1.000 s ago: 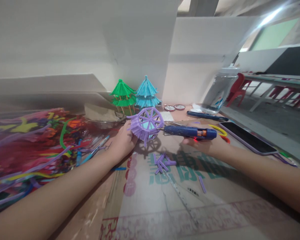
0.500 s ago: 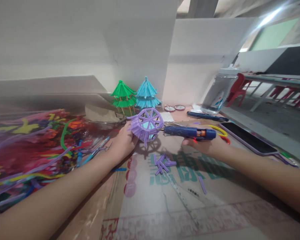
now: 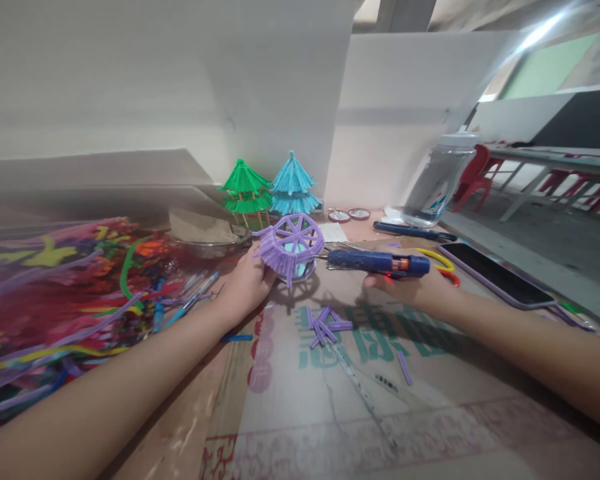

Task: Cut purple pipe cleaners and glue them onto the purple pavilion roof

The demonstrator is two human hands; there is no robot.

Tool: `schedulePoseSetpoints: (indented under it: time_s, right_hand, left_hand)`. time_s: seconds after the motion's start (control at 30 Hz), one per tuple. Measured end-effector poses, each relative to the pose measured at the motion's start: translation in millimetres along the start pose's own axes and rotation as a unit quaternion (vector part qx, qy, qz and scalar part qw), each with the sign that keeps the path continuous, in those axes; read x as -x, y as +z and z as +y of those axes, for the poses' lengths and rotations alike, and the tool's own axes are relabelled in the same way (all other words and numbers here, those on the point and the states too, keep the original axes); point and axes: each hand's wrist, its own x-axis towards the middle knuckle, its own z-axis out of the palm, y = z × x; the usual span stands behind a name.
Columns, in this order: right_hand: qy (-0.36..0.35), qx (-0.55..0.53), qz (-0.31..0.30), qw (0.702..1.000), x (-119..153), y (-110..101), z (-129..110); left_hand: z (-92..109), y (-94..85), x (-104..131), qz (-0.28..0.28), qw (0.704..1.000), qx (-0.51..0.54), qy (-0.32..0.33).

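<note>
My left hand (image 3: 251,281) grips a purple pipe-cleaner pavilion model (image 3: 296,241) by its left side; its top is a spoked ring, with a fringe of short strips along the left and front. In my right hand (image 3: 410,287) is a dark blue hot glue gun (image 3: 375,262), lying level with a red light glowing underneath. The gun's metal nozzle meets or nearly meets the model's right edge; whether they touch I cannot tell. Below the model, short purple pipe-cleaner pieces (image 3: 325,325) lie in a small pile on the printed cardboard (image 3: 290,427).
Behind stand a green roofed model (image 3: 245,183) and a blue one (image 3: 293,183). Many coloured pipe cleaners (image 3: 55,293) crowd the left, beside a bowl (image 3: 207,245). To the right are a phone (image 3: 497,275), a water bottle (image 3: 440,180) and a dark blue long tool (image 3: 414,231).
The purple model has tilted slightly and shifted a little left in my left hand. My right hand, with the glue gun, has moved very slightly left.
</note>
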Motion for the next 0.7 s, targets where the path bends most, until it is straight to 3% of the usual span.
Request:
schedulePoseSetpoints:
  time_s: [0.27,0.7]
  right_hand:
    - [0.015,-0.003,-0.023,1.0,0.5,1.2,0.2]
    - [0.007,0.0,-0.001,1.0,0.4,1.1,0.0]
  left_hand:
    - [-0.7,1.1,-0.1,0.007,1.0,0.015,0.008]
    - [-1.1,0.9,-0.3,0.004,1.0,0.005,0.021]
